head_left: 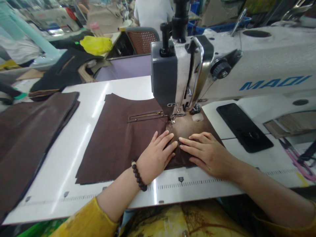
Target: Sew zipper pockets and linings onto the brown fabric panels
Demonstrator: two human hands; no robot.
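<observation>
A dark brown leather-like panel [108,141] lies flat under the sewing machine [164,65]. A zipper [148,114] is set into the panel, left of the presser foot [173,120]. My left hand [158,153] rests on the panel just in front of the foot, fingers stretched out. To its right, my right hand [207,153] also lies flat on the panel with extended fingers. The fingertips of both hands come close together near the needle area. The needle's tip is too small to make out.
A stack of brown panels [27,131] lies at the left of the white table [91,194]. On the right are a black phone [244,126] and pink-handled scissors [296,158]. Behind the machine stand a chair [143,39] and a person in white [153,13].
</observation>
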